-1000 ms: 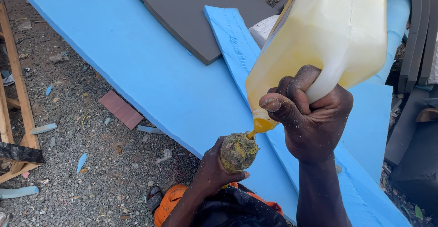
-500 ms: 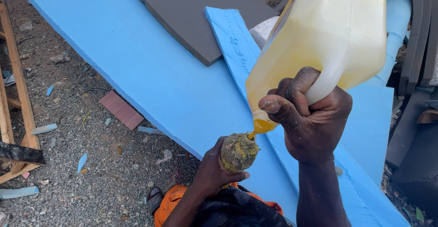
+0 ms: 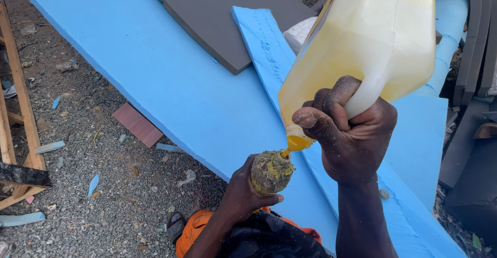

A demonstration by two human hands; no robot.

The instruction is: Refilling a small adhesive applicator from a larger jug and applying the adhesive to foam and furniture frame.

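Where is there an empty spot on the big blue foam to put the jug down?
The big blue foam sheet is bare on its left part, between the gravel ground and the grey foam slab. It is crowded on the right, where the right hand tips the yellow jug over the crusted bottle in the left hand.

Blue foam sheet point(image 3: 155, 76) (grey slab point(image 3: 222, 14) atop) over gravel point(image 3: 93, 185)

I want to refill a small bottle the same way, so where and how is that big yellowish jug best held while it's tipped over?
By its moulded handle, from the underside, as the right hand does: the fingers wrap the handle of the jug near its spout, so the tilted body hangs above the crusted bottle in the left hand.
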